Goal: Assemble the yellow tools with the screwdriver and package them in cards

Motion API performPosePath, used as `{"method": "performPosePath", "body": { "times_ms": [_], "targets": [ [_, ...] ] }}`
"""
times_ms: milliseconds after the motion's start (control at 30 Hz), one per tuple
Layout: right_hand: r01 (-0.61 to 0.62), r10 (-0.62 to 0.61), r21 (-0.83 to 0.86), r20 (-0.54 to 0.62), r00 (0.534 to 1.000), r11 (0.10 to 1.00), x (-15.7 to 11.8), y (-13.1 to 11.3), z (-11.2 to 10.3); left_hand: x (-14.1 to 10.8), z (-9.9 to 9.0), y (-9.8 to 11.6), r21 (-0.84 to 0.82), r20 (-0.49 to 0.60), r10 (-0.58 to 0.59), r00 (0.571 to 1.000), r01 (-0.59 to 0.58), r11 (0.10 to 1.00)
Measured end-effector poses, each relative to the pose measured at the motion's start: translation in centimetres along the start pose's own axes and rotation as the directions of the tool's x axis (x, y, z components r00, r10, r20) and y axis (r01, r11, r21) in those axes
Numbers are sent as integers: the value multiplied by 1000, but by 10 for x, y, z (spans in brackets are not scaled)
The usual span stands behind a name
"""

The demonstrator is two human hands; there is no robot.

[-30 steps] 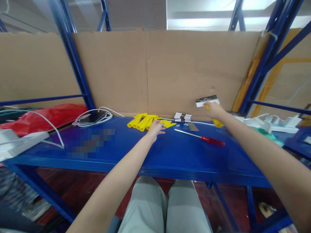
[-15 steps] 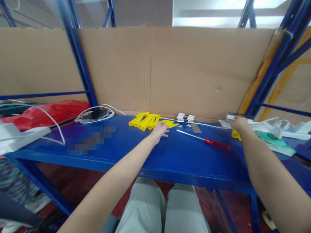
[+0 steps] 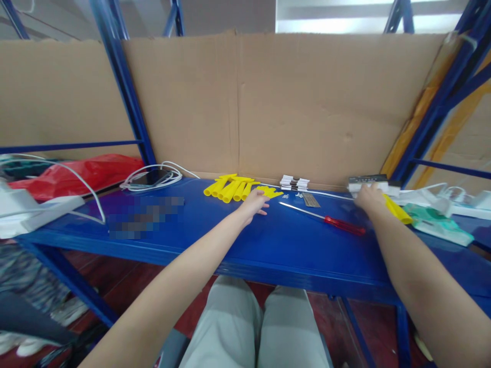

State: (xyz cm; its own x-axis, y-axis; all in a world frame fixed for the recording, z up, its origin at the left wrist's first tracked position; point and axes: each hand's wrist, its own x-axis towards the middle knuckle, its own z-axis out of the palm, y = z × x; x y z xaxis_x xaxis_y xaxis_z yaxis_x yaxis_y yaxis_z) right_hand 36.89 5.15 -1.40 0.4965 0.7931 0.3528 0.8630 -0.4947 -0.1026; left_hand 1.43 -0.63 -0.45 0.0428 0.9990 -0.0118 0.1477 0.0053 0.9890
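Now that your right hand point(image 3: 369, 198) has taken the card point(image 3: 366, 179) rightward, probably setting it aside, its grip's unreadable; left hand point(image 3: 252, 205) has fingers spread.

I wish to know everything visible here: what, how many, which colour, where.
Table: one, blue, middle
Cardboard: count unclear, brown, behind
Posts: several, blue, sides
Wrapping: one, red, left
Coiled cable: one, white, back left
Flat slab: one, dark, within cable
Power strips: two, white, both ends
Large tubes: several, yellow, centre
Lone tube: one, yellow, right
Small pieces: several, yellow, centre
Bundles: several, white and dark, back
Metal bits: several, silvery, centre
Strips: several, grey, centre
Screwdriver: one, red handle, right
Card: count unclear, black and white, right
Packet: one, green, right
Left hand: one, bare, near small pieces
Right hand: one, bare, at card
Legs: two, grey trousers, below
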Motion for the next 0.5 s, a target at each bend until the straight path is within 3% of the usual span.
{"method": "performPosePath", "body": {
  "times_ms": [200, 333, 500],
  "targets": [
    [-7, 5, -84, -34, 999, 996, -10, -7, -3, 0, 0, 1, 27, -10, -14, 1000, 14, 1000],
    [-6, 9, -106, 29, 1000, 994, -12, -5, -5, -3, -1, 3, 25, -5, -13, 1000, 13, 1000],
    [125, -111, -131, 115, 987, 983, -9, -1, -4, -2, 0, 1, 32, -10, -12, 1000, 12, 999]
  ]
}}
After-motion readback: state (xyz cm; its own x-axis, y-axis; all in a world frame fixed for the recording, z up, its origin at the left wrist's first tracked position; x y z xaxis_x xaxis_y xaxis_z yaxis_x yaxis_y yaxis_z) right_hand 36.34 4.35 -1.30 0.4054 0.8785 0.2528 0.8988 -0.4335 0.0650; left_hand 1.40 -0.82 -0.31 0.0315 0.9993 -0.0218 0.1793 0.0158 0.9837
